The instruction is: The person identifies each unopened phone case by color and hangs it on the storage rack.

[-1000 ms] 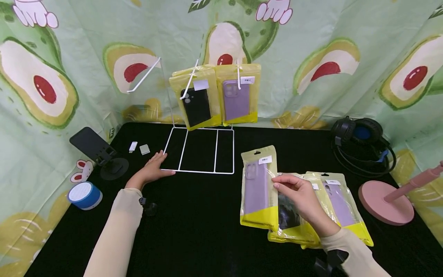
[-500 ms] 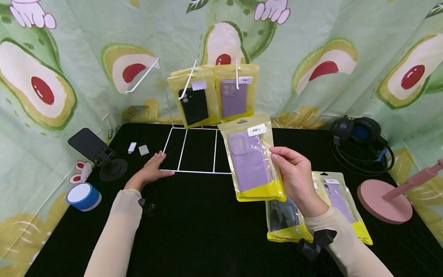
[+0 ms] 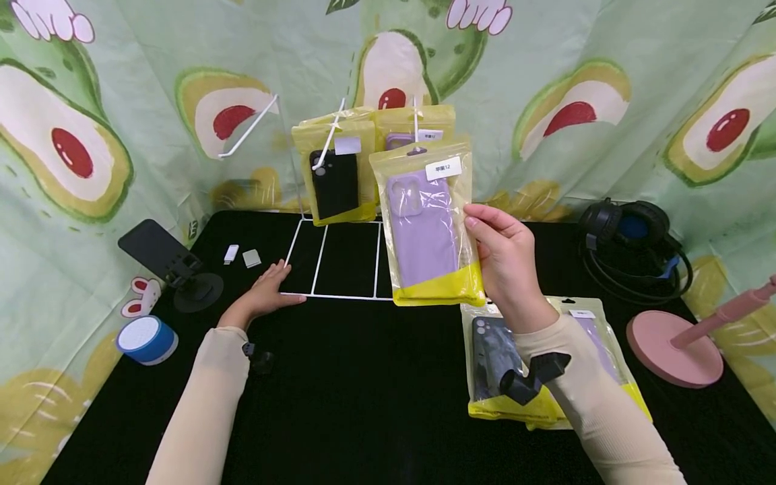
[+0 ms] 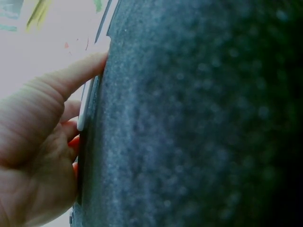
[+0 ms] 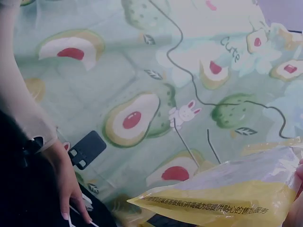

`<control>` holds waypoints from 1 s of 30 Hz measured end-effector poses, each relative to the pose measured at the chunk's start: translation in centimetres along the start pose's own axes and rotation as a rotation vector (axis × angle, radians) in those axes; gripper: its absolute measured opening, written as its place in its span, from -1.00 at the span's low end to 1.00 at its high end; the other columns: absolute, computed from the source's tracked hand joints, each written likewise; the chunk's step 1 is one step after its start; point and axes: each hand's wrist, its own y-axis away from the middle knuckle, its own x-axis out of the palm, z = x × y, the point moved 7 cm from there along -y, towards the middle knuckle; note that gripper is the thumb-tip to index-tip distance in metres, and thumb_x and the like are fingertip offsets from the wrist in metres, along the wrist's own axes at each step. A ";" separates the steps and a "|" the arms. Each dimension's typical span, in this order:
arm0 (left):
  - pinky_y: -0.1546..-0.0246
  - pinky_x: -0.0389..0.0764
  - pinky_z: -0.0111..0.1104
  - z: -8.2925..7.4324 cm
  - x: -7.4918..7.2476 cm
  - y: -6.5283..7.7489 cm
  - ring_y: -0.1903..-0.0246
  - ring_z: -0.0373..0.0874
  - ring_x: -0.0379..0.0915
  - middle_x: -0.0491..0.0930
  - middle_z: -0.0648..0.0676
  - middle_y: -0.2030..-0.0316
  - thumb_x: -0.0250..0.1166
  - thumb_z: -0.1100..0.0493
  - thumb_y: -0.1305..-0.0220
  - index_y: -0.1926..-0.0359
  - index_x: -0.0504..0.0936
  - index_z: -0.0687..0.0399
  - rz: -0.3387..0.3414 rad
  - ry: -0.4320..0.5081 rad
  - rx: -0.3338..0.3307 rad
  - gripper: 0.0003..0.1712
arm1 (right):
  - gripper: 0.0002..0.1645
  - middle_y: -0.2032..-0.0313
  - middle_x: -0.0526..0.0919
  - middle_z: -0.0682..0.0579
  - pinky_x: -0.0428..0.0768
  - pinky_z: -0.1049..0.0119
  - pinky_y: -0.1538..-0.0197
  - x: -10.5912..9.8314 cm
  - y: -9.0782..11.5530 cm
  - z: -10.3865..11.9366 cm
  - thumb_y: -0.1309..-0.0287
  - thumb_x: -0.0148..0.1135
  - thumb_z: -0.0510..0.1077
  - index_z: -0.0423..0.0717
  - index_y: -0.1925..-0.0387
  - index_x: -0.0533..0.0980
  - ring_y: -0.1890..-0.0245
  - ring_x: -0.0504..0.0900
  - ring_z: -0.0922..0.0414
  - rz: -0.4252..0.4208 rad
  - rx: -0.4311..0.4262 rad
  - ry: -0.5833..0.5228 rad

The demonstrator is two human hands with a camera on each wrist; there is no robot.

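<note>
Well, bench (image 3: 376,391): loose pouches (image 3: 490,353) toward its right edge.
White rack (image 3: 348,296): at the back edge; left hand (image 3: 261,296), fingers spread on its front left corner, steadies it, I judge.
Purple-case pouch (image 3: 424,229): raised near the right hook (image 3: 415,121); fingers of the right hand (image 3: 509,259) pinch its side, seemingly leaving the label (image 3: 443,168) uncovered.

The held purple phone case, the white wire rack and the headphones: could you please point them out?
Held purple phone case (image 3: 423,234): head view, middle of its back.
White wire rack (image 3: 343,296): head view, front bar.
Headphones (image 3: 634,228): head view, blue-lined ear cup.
</note>
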 end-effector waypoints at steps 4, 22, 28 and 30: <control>-0.35 -0.40 0.09 0.1 0.0 0.0 -0.42 0.20 -0.58 -0.41 0.31 -0.45 0.24 -0.18 -0.22 -0.45 -0.17 0.32 0.000 -0.006 0.005 0.09 | -0.63 0.41 0.64 -0.01 0.64 0.38 0.33 0.0 -1.0 -0.6 -0.15 0.09 -0.51 -0.10 0.46 0.71 0.45 0.63 0.15 -0.007 0.027 -0.015; -0.35 -0.41 0.09 0.1 0.1 -0.1 -0.42 0.20 -0.58 -0.40 0.31 -0.45 0.24 -0.21 -0.21 -0.46 -0.16 0.30 0.003 -0.009 -0.003 0.11 | -0.63 0.38 0.68 -0.04 0.66 0.33 0.24 -0.3 -1.9 -1.0 -0.19 0.05 -0.49 -0.14 0.43 0.71 0.37 0.68 0.10 -0.008 0.165 -0.114; -0.35 -0.41 0.08 0.0 0.0 0.0 -0.42 0.19 -0.59 -0.41 0.30 -0.45 0.24 -0.22 -0.20 -0.46 -0.16 0.29 0.003 0.000 -0.007 0.12 | -0.68 0.37 0.69 -0.05 0.66 0.31 0.21 0.0 -1.6 -0.3 -0.20 0.07 -0.46 -0.17 0.40 0.71 0.36 0.70 0.10 0.022 0.192 -0.133; -0.35 -0.41 0.09 0.0 0.0 -0.1 -0.42 0.20 -0.59 -0.41 0.31 -0.45 0.25 -0.22 -0.20 -0.45 -0.16 0.30 0.002 0.002 -0.001 0.12 | -0.68 0.36 0.69 -0.06 0.66 0.31 0.20 0.0 -1.7 -0.3 -0.19 0.07 -0.46 -0.17 0.40 0.71 0.36 0.69 0.10 0.021 0.190 -0.131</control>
